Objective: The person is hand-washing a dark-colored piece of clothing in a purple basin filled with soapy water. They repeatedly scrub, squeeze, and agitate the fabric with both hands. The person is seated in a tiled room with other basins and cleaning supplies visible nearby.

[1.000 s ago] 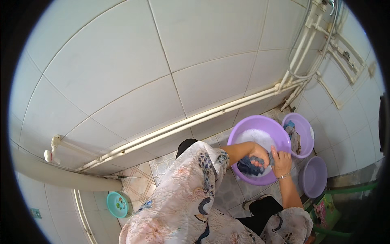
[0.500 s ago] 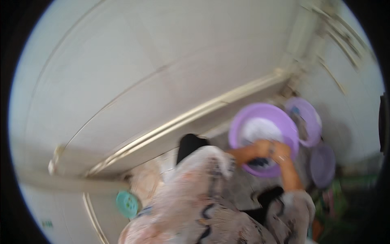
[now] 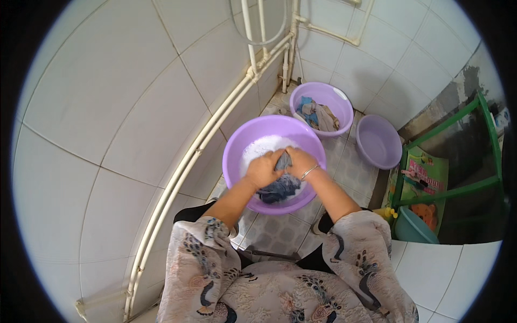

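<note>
A large purple basin (image 3: 233,153) stands on the floor in front of me, with white suds (image 3: 261,145) on the water inside. Over its middle, my left hand (image 3: 264,170) and my right hand (image 3: 302,163) are closed on a wet grey cloth (image 3: 283,160), bunched up between them. A silver bangle (image 3: 310,171) circles my right wrist. Below my hands the darker part of the cloth (image 3: 280,189) hangs down into the suds at the basin's near side. My fingertips are partly hidden by the cloth.
Beyond the basin is a second purple basin (image 3: 345,101) with blue and beige cloths (image 3: 321,117) in it. A smaller purple basin (image 3: 378,141) stands to its right. A green rack (image 3: 452,191) is at the right, near a teal basin (image 3: 413,226). Cream pipes (image 3: 200,142) run along the left wall.
The view has swung and sharpened, bringing the basin nearer the middle of the picture. Both hands stay together over the basin; the grey cloth between them now shows clearly.
</note>
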{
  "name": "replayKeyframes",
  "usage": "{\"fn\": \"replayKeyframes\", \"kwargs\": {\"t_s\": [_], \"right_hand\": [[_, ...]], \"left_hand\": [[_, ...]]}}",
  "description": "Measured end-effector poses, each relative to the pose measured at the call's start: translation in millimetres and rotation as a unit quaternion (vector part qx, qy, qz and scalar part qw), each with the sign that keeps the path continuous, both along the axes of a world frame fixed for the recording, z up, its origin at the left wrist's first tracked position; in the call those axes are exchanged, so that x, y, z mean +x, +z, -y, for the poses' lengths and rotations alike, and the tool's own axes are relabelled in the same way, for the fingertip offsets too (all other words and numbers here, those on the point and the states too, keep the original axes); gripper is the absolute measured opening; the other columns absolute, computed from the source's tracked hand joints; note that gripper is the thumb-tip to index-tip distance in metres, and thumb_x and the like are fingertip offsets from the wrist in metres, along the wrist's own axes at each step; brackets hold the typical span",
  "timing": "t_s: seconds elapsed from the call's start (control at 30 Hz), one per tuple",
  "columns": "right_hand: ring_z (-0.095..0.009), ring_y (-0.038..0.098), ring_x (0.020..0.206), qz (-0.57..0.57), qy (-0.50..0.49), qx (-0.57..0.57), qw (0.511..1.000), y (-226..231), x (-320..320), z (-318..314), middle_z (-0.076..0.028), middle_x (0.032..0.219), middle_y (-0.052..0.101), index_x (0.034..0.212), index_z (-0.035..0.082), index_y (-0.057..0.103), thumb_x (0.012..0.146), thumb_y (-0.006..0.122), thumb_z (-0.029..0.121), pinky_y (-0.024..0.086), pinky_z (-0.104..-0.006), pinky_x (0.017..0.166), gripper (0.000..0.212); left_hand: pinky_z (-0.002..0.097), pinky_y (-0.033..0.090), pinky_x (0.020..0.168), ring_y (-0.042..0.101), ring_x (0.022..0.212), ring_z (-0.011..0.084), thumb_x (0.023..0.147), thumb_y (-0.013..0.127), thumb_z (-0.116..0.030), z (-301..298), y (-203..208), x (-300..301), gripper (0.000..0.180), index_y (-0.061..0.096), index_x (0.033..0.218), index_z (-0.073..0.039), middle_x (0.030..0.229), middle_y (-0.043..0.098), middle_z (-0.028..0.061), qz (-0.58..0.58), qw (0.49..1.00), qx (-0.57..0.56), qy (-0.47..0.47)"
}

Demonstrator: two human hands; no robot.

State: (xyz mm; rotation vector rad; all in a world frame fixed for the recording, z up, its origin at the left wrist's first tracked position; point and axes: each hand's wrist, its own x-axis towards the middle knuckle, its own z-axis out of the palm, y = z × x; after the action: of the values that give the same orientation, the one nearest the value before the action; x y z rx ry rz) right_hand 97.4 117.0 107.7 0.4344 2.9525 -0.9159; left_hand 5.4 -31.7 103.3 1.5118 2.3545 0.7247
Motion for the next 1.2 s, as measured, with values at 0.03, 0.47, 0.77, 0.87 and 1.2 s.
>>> {"fn": "replayKeyframes", "kwargs": {"t_s": [0.03, 0.47, 0.77, 0.87, 1.2], "right_hand": [[-0.028, 0.061, 0.097, -0.029, -0.001, -0.081, 0.996, 8.6, 1.8, -8.4, -0.019, 0.104, 0.061, 0.105, 0.003, 0.056, 0.068, 0.067, 0.008, 0.048, -0.0348, 0.083, 0.039], [-0.02, 0.061, 0.094, 0.013, -0.27, -0.45, 0.851, -67.0, 10.2, 0.2, -0.011, 0.098, 0.065, 0.094, 0.004, 0.067, 0.087, 0.058, 0.036, 0.048, -0.0338, 0.083, 0.034], [-0.02, 0.06, 0.093, -0.095, -0.284, -0.695, 0.653, -26.7, 7.7, 2.7, -0.006, 0.102, 0.062, 0.11, 0.007, 0.056, 0.086, 0.061, 0.04, 0.047, -0.0385, 0.082, 0.041], [-0.018, 0.058, 0.096, -0.143, -0.246, -0.702, 0.653, -41.3, 12.6, -5.0, -0.005, 0.106, 0.061, 0.115, 0.007, 0.054, 0.089, 0.058, 0.031, 0.045, -0.0363, 0.084, 0.036], [-0.014, 0.055, 0.1, -0.145, -0.252, -0.749, 0.595, -63.9, -13.0, -11.8, -0.002, 0.113, 0.057, 0.125, 0.008, 0.047, 0.095, 0.047, 0.033, 0.044, -0.0314, 0.082, 0.039]], "left_hand": [[0.0428, 0.05, 0.076, 0.061, 0.089, 0.0369, 0.074, 0.069, -0.031, 1.7, 20.3, -1.5, 0.06, 0.047, 0.126, -0.011, 0.104, 0.06, 0.018, 0.006, 0.999, 0.037, -0.001], [0.0415, 0.048, 0.083, 0.059, 0.095, 0.0369, 0.072, 0.069, -0.019, 2.8, -28.3, -8.5, 0.053, 0.052, 0.12, -0.005, 0.102, 0.061, 0.0204, 0.206, 0.958, 0.134, 0.147], [0.0398, 0.047, 0.083, 0.054, 0.103, 0.0318, 0.07, 0.07, -0.008, -4.8, -1.8, 11.0, 0.06, 0.049, 0.126, -0.005, 0.112, 0.055, 0.018, 0.06, 0.976, 0.21, 0.007], [0.0357, 0.05, 0.069, 0.061, 0.091, 0.0264, 0.08, 0.068, -0.015, -5.8, -19.4, 6.1, 0.048, 0.05, 0.123, -0.004, 0.104, 0.059, 0.0154, 0.339, 0.917, 0.201, 0.069], [0.0265, 0.049, 0.072, 0.059, 0.082, 0.0139, 0.089, 0.061, -0.016, -21.6, -61.3, -27.6, 0.027, 0.056, 0.11, -0.002, 0.096, 0.062, 0.0071, 0.642, 0.711, 0.226, 0.177]]}}
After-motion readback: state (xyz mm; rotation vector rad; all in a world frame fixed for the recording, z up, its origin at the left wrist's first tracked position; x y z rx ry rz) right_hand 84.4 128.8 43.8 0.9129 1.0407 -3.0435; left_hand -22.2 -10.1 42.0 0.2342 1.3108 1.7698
